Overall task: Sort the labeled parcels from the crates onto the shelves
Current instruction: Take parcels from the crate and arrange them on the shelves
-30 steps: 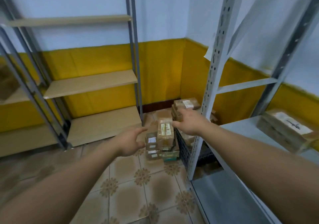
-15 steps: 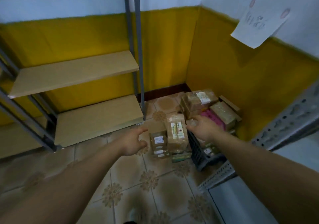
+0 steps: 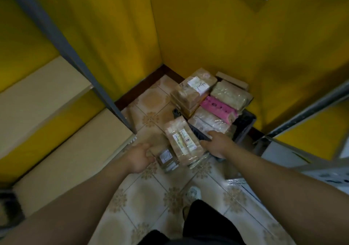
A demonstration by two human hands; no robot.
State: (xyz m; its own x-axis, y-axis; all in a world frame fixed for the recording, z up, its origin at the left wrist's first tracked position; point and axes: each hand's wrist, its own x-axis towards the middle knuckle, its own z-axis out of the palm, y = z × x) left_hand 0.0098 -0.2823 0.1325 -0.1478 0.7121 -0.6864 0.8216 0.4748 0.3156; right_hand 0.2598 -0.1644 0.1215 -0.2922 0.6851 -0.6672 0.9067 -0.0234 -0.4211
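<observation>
A dark crate in the yellow corner holds several taped brown parcels and a pink parcel; the top one bears a white label. In front of the crate a tall brown labeled parcel leans over a small labeled parcel on the floor. My left hand is open, its fingers just left of the small parcel. My right hand reaches beside the tall parcel's right edge at the crate rim, fingers spread, holding nothing that I can see.
Beige wooden shelves on a grey metal upright stand at the left. A grey metal rack rises at the right, with a written sheet low beside it. My dark trousers and a shoe are on the patterned tile floor below.
The view has tilted down and come closer to the parcels. Both hands have dropped toward the floor stack, the left nearing the small parcel and the right nearing the crate rim.
</observation>
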